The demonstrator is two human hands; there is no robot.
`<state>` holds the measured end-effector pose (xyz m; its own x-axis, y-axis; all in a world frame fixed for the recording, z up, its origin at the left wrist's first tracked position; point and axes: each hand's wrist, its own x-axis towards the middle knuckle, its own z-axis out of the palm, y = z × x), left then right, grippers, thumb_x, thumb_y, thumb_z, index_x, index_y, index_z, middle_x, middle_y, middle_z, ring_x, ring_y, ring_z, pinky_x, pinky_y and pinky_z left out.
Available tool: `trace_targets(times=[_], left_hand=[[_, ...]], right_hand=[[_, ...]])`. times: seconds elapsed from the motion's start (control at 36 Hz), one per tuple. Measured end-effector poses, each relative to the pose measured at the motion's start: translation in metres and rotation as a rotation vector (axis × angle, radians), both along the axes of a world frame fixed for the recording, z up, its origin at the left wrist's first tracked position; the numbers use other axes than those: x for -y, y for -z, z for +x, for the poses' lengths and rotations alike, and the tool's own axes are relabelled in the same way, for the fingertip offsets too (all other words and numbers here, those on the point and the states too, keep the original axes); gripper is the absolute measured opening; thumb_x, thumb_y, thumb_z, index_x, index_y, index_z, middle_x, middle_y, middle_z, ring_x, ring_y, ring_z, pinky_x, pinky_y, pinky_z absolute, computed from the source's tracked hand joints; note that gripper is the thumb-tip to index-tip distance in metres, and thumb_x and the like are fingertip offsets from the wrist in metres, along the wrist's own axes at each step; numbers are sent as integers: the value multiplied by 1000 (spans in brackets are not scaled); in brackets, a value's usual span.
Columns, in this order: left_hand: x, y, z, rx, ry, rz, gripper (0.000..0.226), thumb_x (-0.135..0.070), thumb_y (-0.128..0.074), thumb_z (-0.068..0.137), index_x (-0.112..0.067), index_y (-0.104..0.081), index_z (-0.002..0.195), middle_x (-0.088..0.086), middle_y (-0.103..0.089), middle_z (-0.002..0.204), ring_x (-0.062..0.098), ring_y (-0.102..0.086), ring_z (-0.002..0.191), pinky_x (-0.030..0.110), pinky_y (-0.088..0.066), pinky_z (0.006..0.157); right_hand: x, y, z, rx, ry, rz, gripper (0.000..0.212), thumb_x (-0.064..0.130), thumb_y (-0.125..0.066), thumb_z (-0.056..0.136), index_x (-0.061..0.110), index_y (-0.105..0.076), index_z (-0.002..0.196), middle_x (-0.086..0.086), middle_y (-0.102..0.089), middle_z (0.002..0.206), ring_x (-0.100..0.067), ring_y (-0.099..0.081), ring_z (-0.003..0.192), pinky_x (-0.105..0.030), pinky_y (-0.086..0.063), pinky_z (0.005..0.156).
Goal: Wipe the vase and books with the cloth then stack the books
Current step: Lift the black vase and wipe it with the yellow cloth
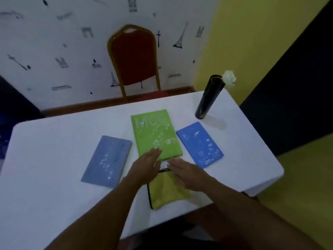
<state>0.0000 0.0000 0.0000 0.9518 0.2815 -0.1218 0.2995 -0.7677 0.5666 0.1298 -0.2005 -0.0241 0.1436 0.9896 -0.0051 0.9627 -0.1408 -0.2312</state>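
Three books lie flat on the white table [45, 159], each speckled with white bits: a grey-blue book [108, 160] at the left, a green book [155, 134] in the middle, a bright blue book [200, 144] at the right. A tall black vase [209, 97] holding a white flower [229, 77] stands at the far right. A yellow-green cloth [165, 192] with a dark edge lies near the front edge. My left hand [146, 167] hovers flat over the green book's near edge, fingers apart. My right hand [187, 173] is spread over the cloth's upper part.
A red chair [134, 58] with a gold frame stands behind the table against the patterned wall. The table's right edge drops off near the yellow wall [252, 42], and its front edge runs just below the cloth.
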Motion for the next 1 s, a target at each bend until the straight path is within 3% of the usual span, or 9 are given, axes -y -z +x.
trace_targets(times=[0.08,0.19,0.28,0.44,0.53,0.58,0.64,0.78,1.0], left_hand=[[17,36,-30,-42,113,17,64,-45,-37,92,-11,-59,141,11,-58,146,32,-57,134,48,-47,107],[32,52,-61,-244,187,0,84,-60,-43,86,-12,-40,155,6,-30,165,25,-32,152,40,-34,122],[38,60,-72,-283,256,97,98,-73,-52,72,-4,-56,142,16,-50,152,33,-55,135,38,-53,98],[46,67,-73,-367,304,140,104,-59,-81,48,-3,-63,133,19,-60,141,33,-63,126,30,-61,78],[42,68,-68,-303,289,156,69,-51,-62,68,-8,-70,121,17,-67,133,29,-72,111,26,-57,50],[39,71,-65,-258,256,143,56,-47,-48,74,-14,-70,113,14,-70,126,27,-77,88,27,-54,41],[35,73,-63,-238,235,94,48,-46,-48,78,-16,-68,111,15,-71,124,32,-74,68,32,-55,43],[28,57,-60,-223,201,-5,51,-44,-43,87,-8,-69,112,19,-72,115,40,-72,79,41,-59,62],[25,42,-61,-154,103,-62,49,-49,-42,90,-12,-64,115,14,-72,96,36,-66,79,36,-46,64]], right_hand=[[16,21,-21,-53,-34,-103,55,31,-52,95,3,-52,143,-18,-51,151,-32,-48,140,-43,-40,117],[34,38,-37,-143,72,-208,90,49,-58,84,4,-31,158,-13,-24,168,-25,-22,156,-37,-26,125],[38,41,-38,-184,99,-288,99,49,-58,81,8,-18,162,-8,-8,172,-21,-7,158,-33,-16,126],[30,48,-39,-184,106,-317,94,40,-58,78,3,-27,158,-16,-20,169,-30,-22,156,-42,-32,123],[26,49,-41,-171,110,-304,91,40,-63,75,2,-37,154,-18,-30,165,-31,-34,151,-42,-41,118],[22,47,-43,-169,124,-283,86,41,-64,74,3,-45,149,-19,-37,161,-32,-40,148,-42,-45,114],[16,45,-47,-165,127,-261,85,44,-64,74,4,-48,147,-20,-40,159,-33,-42,147,-42,-44,115],[-3,43,-60,-116,164,-266,90,48,-70,72,2,-48,146,-24,-42,157,-38,-42,146,-44,-43,114],[-19,37,-69,-41,230,-228,88,51,-93,54,8,-68,127,-19,-66,135,-34,-67,120,-38,-63,77]])
